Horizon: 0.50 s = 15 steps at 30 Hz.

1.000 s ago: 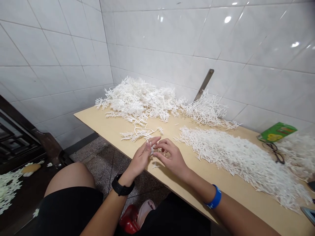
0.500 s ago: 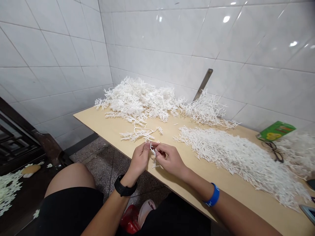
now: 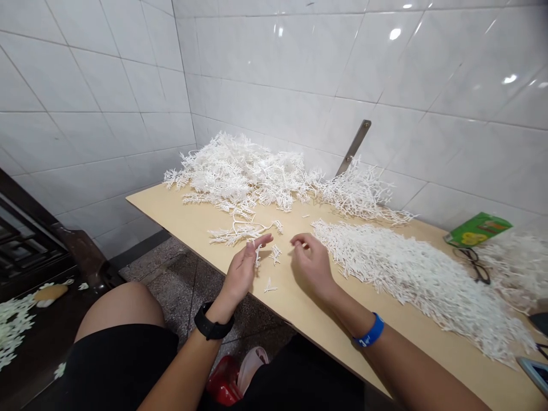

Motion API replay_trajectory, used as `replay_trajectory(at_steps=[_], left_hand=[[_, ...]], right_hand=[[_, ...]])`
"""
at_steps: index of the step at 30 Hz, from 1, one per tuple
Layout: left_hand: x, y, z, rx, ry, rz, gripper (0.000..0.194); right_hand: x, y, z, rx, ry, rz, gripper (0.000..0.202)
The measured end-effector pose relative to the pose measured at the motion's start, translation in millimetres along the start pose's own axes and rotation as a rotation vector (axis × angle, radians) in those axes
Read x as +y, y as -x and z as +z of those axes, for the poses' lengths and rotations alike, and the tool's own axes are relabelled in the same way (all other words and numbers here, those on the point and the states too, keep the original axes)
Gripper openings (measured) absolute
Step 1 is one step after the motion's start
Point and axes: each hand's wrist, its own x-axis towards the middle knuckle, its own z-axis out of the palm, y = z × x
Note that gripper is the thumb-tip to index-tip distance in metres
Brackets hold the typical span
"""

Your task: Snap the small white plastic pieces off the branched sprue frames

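Observation:
My left hand [image 3: 242, 271] is at the table's front edge, thumb against fingers, gripping a small white plastic sprig [image 3: 257, 257] that is mostly hidden behind the fingers. Apart from it to the right, my right hand [image 3: 313, 264] hovers over the board with its fingers curled; whatever may be in them is hidden. Between the hands lie a small cluster of cut-off white twigs [image 3: 275, 254] and a forked twig [image 3: 269, 285]. Just beyond my left hand rests a larger branched white stem [image 3: 240, 233].
A heap of white plastic branches [image 3: 240, 171] fills the back of the wooden board [image 3: 171, 214]. Loose short twigs [image 3: 398, 268] spread along the right. Farther right are a green packet [image 3: 478, 229], dark glasses [image 3: 473, 264] and a phone [image 3: 535, 374]. A metal bracket [image 3: 353, 147] rises by the wall.
My hands have separated: the right one moved right, away from the sprig, while the left stayed near the edge. A twig cluster now shows on the board between them.

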Motion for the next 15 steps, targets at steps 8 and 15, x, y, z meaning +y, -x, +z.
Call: replay_trajectory(at_steps=[8, 15], left_hand=[[4.3, 5.3, 2.4, -0.159, 0.068, -0.024, 0.058], [1.2, 6.6, 0.9, -0.211, 0.059, 0.015, 0.054]], right_hand=[[-23.9, 19.2, 18.8, -0.455, -0.316, -0.023, 0.021], [-19.9, 19.9, 17.7, -0.533, -0.496, 0.113, 0.030]])
